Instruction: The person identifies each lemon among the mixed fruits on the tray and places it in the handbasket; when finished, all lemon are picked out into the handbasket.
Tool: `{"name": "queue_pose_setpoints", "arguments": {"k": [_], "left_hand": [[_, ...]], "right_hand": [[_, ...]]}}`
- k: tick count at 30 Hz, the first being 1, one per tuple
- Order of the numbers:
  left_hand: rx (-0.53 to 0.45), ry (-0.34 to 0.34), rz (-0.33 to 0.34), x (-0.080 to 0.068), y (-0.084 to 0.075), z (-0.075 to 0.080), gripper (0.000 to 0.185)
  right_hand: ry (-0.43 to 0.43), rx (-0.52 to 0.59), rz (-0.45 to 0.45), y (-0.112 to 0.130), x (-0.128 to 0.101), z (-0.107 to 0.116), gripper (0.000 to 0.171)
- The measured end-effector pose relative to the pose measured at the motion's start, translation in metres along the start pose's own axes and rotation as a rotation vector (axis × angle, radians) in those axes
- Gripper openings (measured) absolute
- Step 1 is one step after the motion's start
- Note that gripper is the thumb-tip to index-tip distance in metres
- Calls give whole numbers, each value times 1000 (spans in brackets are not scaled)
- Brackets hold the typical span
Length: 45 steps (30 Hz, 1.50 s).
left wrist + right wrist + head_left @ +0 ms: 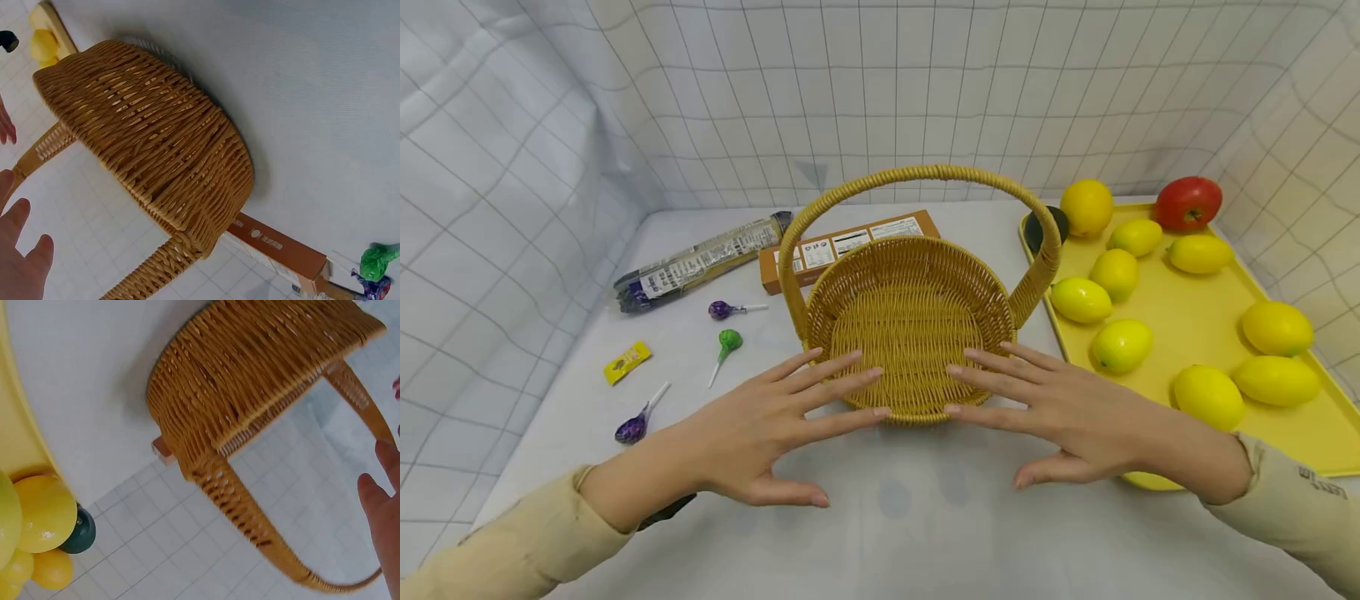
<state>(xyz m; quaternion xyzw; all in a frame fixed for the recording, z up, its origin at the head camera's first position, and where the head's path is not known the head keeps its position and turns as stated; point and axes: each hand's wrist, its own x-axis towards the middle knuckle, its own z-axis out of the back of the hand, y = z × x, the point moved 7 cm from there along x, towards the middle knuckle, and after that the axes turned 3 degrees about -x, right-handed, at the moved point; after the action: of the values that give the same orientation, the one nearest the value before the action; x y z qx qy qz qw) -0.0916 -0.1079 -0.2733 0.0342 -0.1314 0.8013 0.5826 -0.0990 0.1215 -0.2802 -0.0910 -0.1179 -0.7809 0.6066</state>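
White gridded cloth hangs as the backdrop on all sides, and a pale grey table (880, 517) runs beneath it. At the middle of that table stands a wicker basket (910, 329), upright, its arched handle (917, 175) spanning from one side to the other, its bowl bare inside.

Both hands hover at the near rim of the basket. The left hand (767, 437) reaches in from the near left with fingers spread and straight, fingertips (868, 372) over the rim; the right hand (1060, 417) mirrors it from the near right, fingers equally splayed and relaxed. Neither grasps anything; whether the fingertips touch the wicker cannot be told.

Right of the basket lies a yellow tray (1202, 321) carrying lemons (1122, 345), with a red tomato (1187, 202) at its far corner and a dark round object (1045, 227) at the far corner nearest the basket handle. Behind the basket rests a brown box (850, 243), and further left of that a long foil packet (700, 260). Left of the basket lie three lollipops: two purple ones (722, 310) (631, 428) and a green one (728, 340), plus a small yellow sachet (627, 362) beyond them.
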Motion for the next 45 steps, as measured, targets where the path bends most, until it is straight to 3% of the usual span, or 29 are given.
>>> {"name": "queue_pose_setpoints", "arguments": {"k": [2,5,9,11,13,16,19,24,28,35,41,45], "left_hand": [[-27,-73,57,-3,5,6,66],[-141,-282,168,-11,14,17,57],[-321,-597,325,-35,28,19,51],[-391,-697,427,-48,37,12,43],[-471,-745,523,-59,47,1,42],[-612,-732,639,-63,61,-17,55],[-720,-661,675,-58,73,-34,59],[-767,-577,681,-47,87,-52,63],[-772,-571,689,-45,92,-58,65],[-842,-568,706,-46,95,-68,62],[-917,-571,696,-46,96,-73,60],[-934,-580,683,-46,96,-73,60]], "right_hand": [[-52,23,-70,-7,-9,12,64],[-185,91,-249,-23,-41,34,56],[-387,178,-581,-41,-112,52,36],[-492,228,-729,-47,-150,53,35],[-577,253,-851,-52,-183,48,39],[-662,314,-973,-61,-221,32,43],[-692,404,-1053,-68,-244,13,45],[-603,480,-1173,-76,-261,-17,47],[-456,439,-1219,-79,-263,-29,52],[-305,448,-1209,-79,-264,-39,64],[-302,442,-1231,-78,-255,-37,64],[-334,514,-1133,-66,-226,-29,65]]}}
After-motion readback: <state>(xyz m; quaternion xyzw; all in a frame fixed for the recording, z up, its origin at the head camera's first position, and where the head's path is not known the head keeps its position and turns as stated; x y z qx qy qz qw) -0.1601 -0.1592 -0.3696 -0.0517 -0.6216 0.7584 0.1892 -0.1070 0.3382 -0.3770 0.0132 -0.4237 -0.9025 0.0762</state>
